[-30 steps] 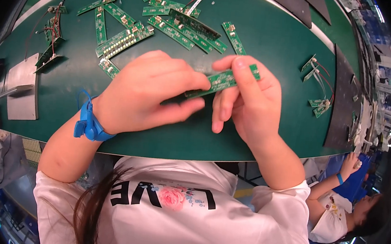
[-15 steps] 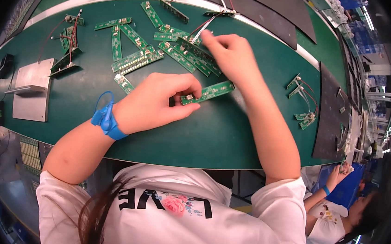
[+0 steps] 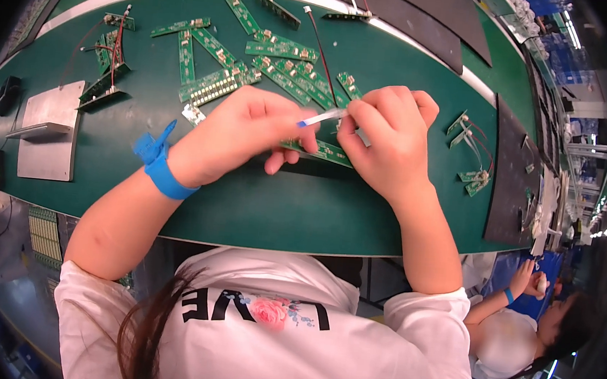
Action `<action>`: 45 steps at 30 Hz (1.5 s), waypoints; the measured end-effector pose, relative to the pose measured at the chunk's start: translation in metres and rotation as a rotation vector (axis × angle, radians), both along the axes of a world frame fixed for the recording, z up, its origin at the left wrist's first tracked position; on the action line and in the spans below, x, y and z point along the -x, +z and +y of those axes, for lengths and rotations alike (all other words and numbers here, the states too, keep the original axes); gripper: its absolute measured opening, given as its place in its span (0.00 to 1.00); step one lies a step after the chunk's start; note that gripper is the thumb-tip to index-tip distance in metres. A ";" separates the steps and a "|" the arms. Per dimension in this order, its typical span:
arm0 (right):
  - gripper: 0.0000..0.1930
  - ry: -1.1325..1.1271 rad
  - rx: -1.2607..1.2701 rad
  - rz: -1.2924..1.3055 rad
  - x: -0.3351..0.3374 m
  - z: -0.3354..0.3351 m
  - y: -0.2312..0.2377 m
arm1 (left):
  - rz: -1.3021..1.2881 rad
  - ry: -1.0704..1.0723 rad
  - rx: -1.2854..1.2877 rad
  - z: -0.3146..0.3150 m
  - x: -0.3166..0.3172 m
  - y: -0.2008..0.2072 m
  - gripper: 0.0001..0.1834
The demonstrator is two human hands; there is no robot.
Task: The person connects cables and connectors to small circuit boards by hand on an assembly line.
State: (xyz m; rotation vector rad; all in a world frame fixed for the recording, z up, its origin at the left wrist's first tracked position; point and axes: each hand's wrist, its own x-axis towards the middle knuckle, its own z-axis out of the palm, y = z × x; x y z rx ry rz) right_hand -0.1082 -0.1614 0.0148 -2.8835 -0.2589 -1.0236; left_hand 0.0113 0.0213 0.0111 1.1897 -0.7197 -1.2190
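A narrow green circuit board (image 3: 330, 153) lies between my hands, above the table's near middle. My left hand (image 3: 240, 135), with a blue wrist strap (image 3: 164, 170), is closed on the board's left end, its fingertips slightly blurred. My right hand (image 3: 392, 141) is closed on a white flat cable (image 3: 322, 117) whose blue tip points toward the left fingers. From beside the right fingers a thin dark red wire (image 3: 321, 50) runs away to a small white connector (image 3: 307, 9). What the right palm covers is hidden.
Several green circuit boards (image 3: 279, 50) lie scattered beyond my hands. Wired boards stand at the left (image 3: 107, 86) and lie at the right (image 3: 472, 179). A metal plate with an upright piece (image 3: 47, 152) is far left; a black mat (image 3: 509, 186) is at right. A co-worker (image 3: 515, 331) sits on the right.
My right hand has come nearer from the far boards, bringing the white cable and red wire over the board. My left hand has shifted slightly back and left.
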 end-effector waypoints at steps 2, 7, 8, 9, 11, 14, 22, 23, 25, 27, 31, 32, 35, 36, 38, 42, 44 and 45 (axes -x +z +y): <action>0.08 0.008 0.027 -0.012 0.004 0.005 -0.005 | 0.063 0.037 -0.025 0.000 0.003 0.005 0.26; 0.09 -0.006 0.085 -0.026 0.011 0.002 -0.014 | 0.044 0.014 -0.047 -0.002 0.005 0.004 0.26; 0.08 -0.023 0.101 -0.030 0.013 0.001 -0.014 | 0.032 0.050 -0.058 -0.003 0.007 0.005 0.26; 0.08 -0.040 0.117 -0.036 0.014 0.001 -0.014 | 0.020 0.086 -0.068 -0.003 0.008 0.004 0.25; 0.08 -0.042 0.109 -0.022 0.017 0.000 -0.017 | -0.020 0.010 -0.029 -0.002 0.003 0.000 0.21; 0.08 -0.059 0.095 -0.006 0.019 -0.002 -0.019 | -0.046 -0.047 -0.057 -0.002 0.003 -0.001 0.13; 0.19 0.032 -0.423 0.409 0.034 -0.019 0.019 | -0.057 -0.037 -0.074 -0.003 0.001 -0.002 0.07; 0.17 0.116 -0.594 0.396 0.035 -0.020 0.026 | -0.053 -0.038 -0.078 -0.003 0.002 -0.001 0.07; 0.12 0.217 -0.610 0.379 0.026 -0.012 0.025 | -0.072 -0.070 -0.075 -0.005 0.003 -0.002 0.07; 0.07 0.247 -0.508 0.504 0.013 0.000 0.017 | -0.077 -0.073 -0.082 -0.002 0.003 -0.005 0.07; 0.07 0.177 -0.998 0.693 0.005 0.004 0.013 | -0.071 -0.035 -0.072 -0.005 0.003 -0.009 0.05; 0.09 0.188 -1.088 0.611 0.008 0.003 0.007 | -0.064 -0.036 -0.076 -0.005 0.003 -0.007 0.05; 0.08 0.117 -1.109 0.536 0.013 -0.003 0.008 | -0.101 -0.030 -0.094 -0.007 0.009 -0.007 0.06; 0.06 0.142 -1.091 0.459 0.014 -0.005 0.006 | -0.138 0.044 0.003 -0.008 0.013 -0.009 0.08; 0.04 0.119 -1.009 0.430 0.019 -0.006 0.007 | -0.207 0.114 0.119 -0.009 0.016 -0.013 0.15; 0.03 0.065 -0.785 0.324 0.023 -0.004 -0.001 | -0.120 0.170 0.106 -0.013 0.021 -0.015 0.22; 0.04 0.001 -0.674 0.248 0.025 0.000 -0.006 | -0.115 0.170 0.088 -0.012 0.021 -0.018 0.21; 0.04 0.001 -0.679 0.254 0.025 0.001 -0.009 | -0.117 0.174 0.073 -0.012 0.021 -0.019 0.20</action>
